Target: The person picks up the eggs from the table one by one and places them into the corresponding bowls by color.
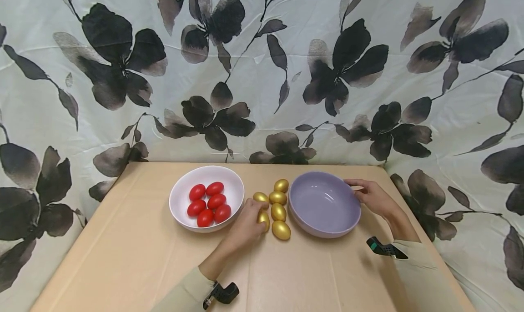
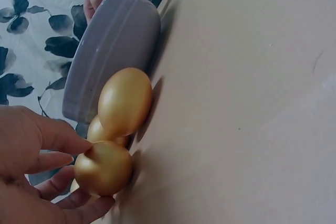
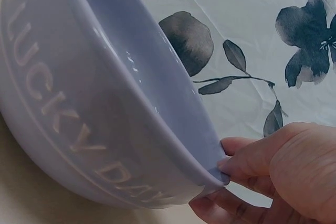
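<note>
My left hand (image 1: 247,222) pinches a golden egg (image 2: 103,168) between thumb and fingers at the left side of a cluster. The other golden eggs (image 1: 281,230), several of them, lie close together on the table between two bowls. Toward the right stands a lavender bowl (image 1: 325,205) with nothing in it; raised letters reading "LUCKY DAY" run along its outer wall. At its right rim my right hand (image 1: 374,198) grips the edge, thumb on the inner side and fingers beneath, as the right wrist view shows.
A white bowl (image 1: 180,203) holding several red eggs (image 1: 205,218) stands left of the golden ones. The wooden-toned table (image 1: 286,275) ends at a floral cloth (image 1: 262,75) hanging behind it. Black wrist devices (image 1: 386,248) sit on both sleeves.
</note>
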{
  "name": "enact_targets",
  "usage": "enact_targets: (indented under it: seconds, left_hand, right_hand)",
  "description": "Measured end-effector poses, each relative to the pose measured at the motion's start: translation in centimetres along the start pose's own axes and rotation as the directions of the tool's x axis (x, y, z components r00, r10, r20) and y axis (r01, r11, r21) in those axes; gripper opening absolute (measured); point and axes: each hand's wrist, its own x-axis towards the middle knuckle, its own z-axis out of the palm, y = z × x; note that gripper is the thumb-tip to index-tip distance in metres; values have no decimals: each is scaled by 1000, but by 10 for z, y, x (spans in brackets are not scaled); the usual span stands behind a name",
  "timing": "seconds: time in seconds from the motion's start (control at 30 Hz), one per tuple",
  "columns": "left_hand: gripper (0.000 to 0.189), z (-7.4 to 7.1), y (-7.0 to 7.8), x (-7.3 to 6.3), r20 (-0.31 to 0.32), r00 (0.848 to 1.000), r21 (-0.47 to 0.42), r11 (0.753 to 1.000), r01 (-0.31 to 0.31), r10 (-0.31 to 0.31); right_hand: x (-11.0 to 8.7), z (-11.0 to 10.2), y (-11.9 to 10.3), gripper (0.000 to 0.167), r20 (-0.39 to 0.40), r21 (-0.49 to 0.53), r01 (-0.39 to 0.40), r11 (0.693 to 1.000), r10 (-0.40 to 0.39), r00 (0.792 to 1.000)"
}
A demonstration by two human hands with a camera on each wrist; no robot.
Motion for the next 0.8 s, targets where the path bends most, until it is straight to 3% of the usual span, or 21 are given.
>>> enact_targets:
  seconds: [0.37, 0.8]
  left_hand:
    - [50, 2, -1, -2, 16, 999, -14, 999, 36, -36]
    - [44, 0, -5, -1, 25, 1000, -5, 1000, 14, -14]
  right_hand:
    - [1, 0, 1, 44, 3, -18, 2, 1000, -2, 1000]
    - [1, -1, 0, 45, 9, -19, 9, 1000, -9, 1000]
